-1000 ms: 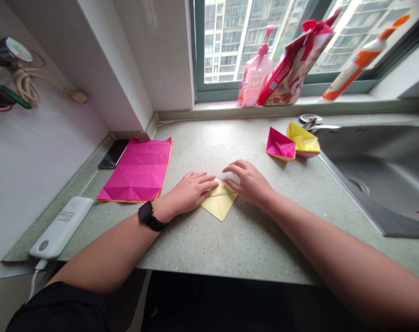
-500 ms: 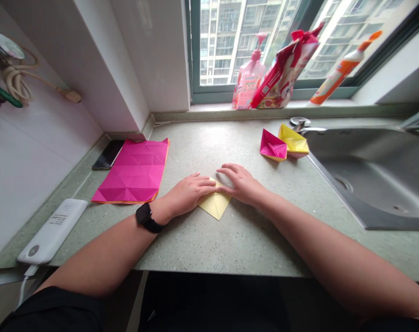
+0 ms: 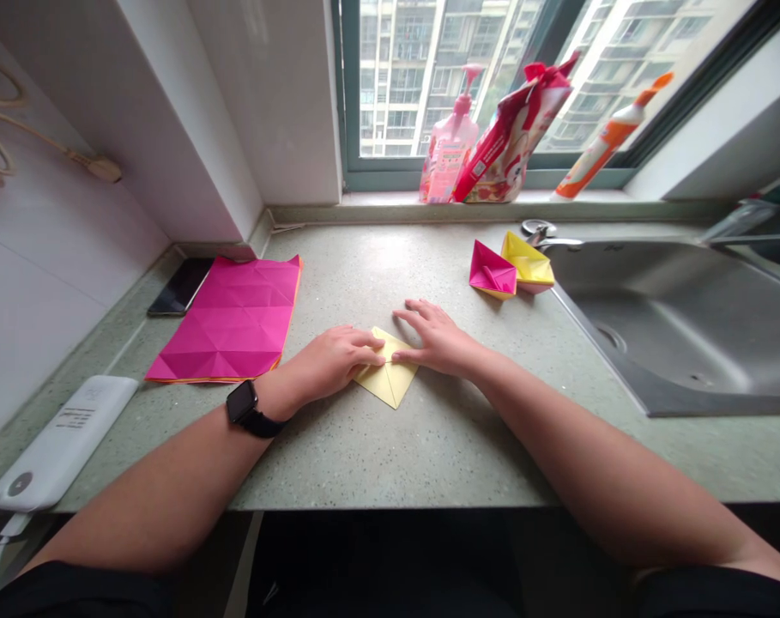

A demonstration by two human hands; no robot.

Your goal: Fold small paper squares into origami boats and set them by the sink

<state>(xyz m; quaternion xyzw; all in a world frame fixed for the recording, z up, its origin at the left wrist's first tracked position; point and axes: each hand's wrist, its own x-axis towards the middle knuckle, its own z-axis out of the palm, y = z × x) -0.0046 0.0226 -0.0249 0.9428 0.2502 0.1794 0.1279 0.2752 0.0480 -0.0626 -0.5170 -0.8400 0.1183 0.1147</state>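
Your left hand and right hand, each thumb apart from its fingers, touched the folded yellow paper, more exposed than before.

Pale yellow paper, speckled greenish counter

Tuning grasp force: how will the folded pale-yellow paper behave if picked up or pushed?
The folded paper is probably light and apt to slide, lying flat on the counter. Its layered flaps likely make it stiffer than one sheet, but the seams between them suggest they may lift when handled.
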